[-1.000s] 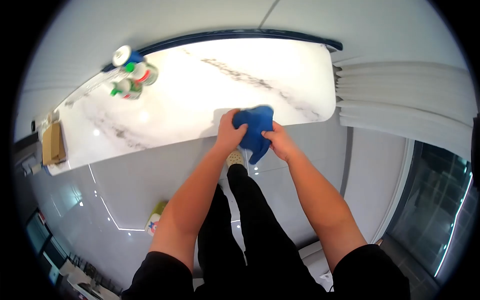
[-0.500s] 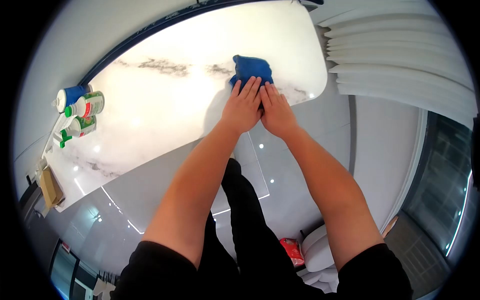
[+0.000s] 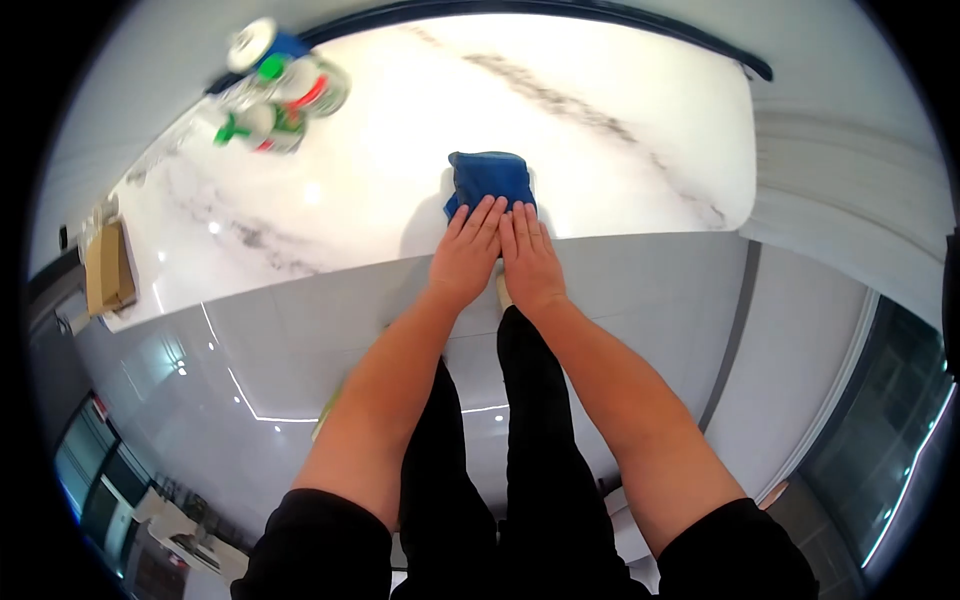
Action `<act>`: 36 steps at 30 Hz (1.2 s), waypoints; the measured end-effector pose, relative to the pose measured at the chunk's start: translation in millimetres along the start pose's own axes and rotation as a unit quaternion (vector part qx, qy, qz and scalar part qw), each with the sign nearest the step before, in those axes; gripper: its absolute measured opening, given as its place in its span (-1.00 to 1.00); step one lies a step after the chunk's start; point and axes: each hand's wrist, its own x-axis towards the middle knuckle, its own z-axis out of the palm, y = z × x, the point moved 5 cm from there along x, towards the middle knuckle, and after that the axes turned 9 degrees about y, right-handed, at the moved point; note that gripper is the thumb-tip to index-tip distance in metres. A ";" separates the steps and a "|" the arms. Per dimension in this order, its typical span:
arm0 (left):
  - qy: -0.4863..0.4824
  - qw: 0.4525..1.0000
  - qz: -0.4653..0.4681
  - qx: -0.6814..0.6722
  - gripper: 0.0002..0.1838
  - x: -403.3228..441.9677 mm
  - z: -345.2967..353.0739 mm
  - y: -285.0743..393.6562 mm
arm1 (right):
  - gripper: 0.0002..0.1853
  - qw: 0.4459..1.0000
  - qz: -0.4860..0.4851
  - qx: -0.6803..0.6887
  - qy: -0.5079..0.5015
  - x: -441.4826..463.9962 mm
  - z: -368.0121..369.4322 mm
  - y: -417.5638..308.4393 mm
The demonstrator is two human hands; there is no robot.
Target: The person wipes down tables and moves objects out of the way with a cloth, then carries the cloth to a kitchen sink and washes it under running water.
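Note:
A folded blue cloth (image 3: 490, 178) lies on the white marbled table (image 3: 400, 120), close to its front edge. My left hand (image 3: 468, 245) rests flat on the near left part of the cloth, fingers stretched forward. Beside it, my right hand (image 3: 530, 255) lies with extended fingers over the cloth's near right part. The two hands are side by side, almost touching. Neither hand is wrapped round anything.
At the table's back left stand a blue and white container (image 3: 262, 45), a bottle with a green cap (image 3: 308, 85) and a green-and-white spray bottle (image 3: 265, 128). A cardboard box (image 3: 108, 268) is at the left end. A pale curtain (image 3: 850, 190) hangs at the right.
A second ago both hands held the cloth up at the table's edge; now it lies on the table under both flat hands. Since the middle frame the view has turned, and cloth and hands sit farther left along the table.

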 end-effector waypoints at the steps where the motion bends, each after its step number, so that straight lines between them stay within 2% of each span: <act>1: 0.006 1.000 -0.008 -0.001 -0.52 -14.3 -8.1 -13.5 | -0.47 1.000 -0.016 -0.017 0.015 4.0 4.4 -20.8; 5: 0.036 0.997 -0.072 0.006 -0.52 -85.0 -36.7 -81.8 | -0.48 0.998 -0.068 -0.003 0.012 26.7 26.7 -116.7; 7: 0.070 0.989 -0.132 0.004 -0.52 -125.6 -55.6 -119.8 | -0.49 0.994 -0.103 0.022 -0.009 38.6 44.1 -169.1; 11: 0.114 0.966 -0.234 -0.002 -0.54 -231.8 -109.8 -193.7 | -0.50 0.982 -0.161 0.096 -0.014 47.4 79.6 -306.3; 13: 0.073 0.911 -0.397 -0.087 -0.55 -288.5 -135.3 -227.5 | -0.42 0.975 -0.143 0.166 -0.026 50.2 89.5 -376.0; 14: 0.089 0.903 -0.413 -0.078 -0.55 -317.7 -151.9 -237.2 | -0.42 0.971 -0.168 0.169 -0.028 50.9 88.5 -413.3; 15: 0.064 0.874 -0.468 -0.113 -0.57 -357.5 -162.0 -244.8 | -0.40 0.959 -0.115 0.182 -0.183 46.7 93.6 -449.2; 16: 0.042 0.840 -0.520 -0.149 -0.58 -388.9 -178.5 -249.7 | -0.38 0.922 -0.060 0.185 -0.334 37.6 100.3 -479.0; 17: 0.058 0.832 -0.534 -0.138 -0.58 -415.9 -200.6 -255.5 | -0.38 0.920 -0.085 0.184 -0.335 35.8 97.6 -511.6; 19: 0.033 0.756 -0.621 -0.205 -0.58 -468.4 -246.0 -257.2 | -0.43 0.890 -0.168 0.195 -0.377 21.7 99.4 -569.2; 20: 0.053 0.747 -0.633 -0.194 -0.58 -488.8 -273.8 -259.2 | -0.43 0.885 -0.194 0.194 -0.376 21.8 96.7 -594.7; 22: 0.145 0.682 -0.668 -0.261 -0.60 -524.0 -319.6 -262.6 | -0.50 0.839 -0.243 0.214 -0.437 25.7 79.8 -641.4; 23: 0.162 0.660 -0.673 -0.292 -0.56 -540.5 -333.7 -268.7 | -0.55 0.827 -0.214 0.225 -0.468 32.6 67.9 -662.7; 24: 0.179 0.653 -0.680 -0.283 -0.56 -551.5 -356.9 -276.6 | -0.55 0.822 -0.235 0.222 -0.469 44.7 50.0 -688.3; 26: 0.263 0.562 -0.671 -0.405 -0.49 -572.4 -397.6 -286.5 | -0.57 0.781 -0.196 0.258 -0.535 60.6 18.6 -737.1; 27: 0.278 0.560 -0.673 -0.395 -0.49 -578.5 -428.0 -292.1 | -0.57 0.777 -0.214 0.256 -0.533 72.0 -2.3 -765.3; 29: 0.380 0.447 -0.657 -0.473 -0.44 -592.4 -487.5 -302.3 | -0.63 0.730 -0.086 0.290 -0.613 89.1 -32.2 -815.6; 30: 0.393 0.448 -0.655 -0.464 -0.44 -599.0 -505.6 -315.4 | -0.63 0.729 -0.101 0.289 -0.613 102.5 -42.3 -839.9; 32: 0.520 0.342 -0.543 -0.564 -0.46 -618.3 -544.2 -343.8 | -0.69 0.699 -0.064 0.367 -0.610 126.4 -60.2 -898.0; 33: 0.546 0.313 -0.492 -0.602 -0.53 -626.0 -568.3 -361.5 | -0.70 0.704 -0.051 0.371 -0.604 139.5 -64.7 -929.0; 34: 0.558 0.314 -0.492 -0.590 -0.53 -637.5 -588.0 -376.5 | -0.68 0.708 -0.045 0.365 -0.603 151.9 -61.8 -958.0; 36: 0.637 0.257 -0.388 -0.615 -0.57 -652.9 -624.8 -399.8 | -0.64 0.700 -0.011 0.373 -0.609 166.9 -59.3 -1010.2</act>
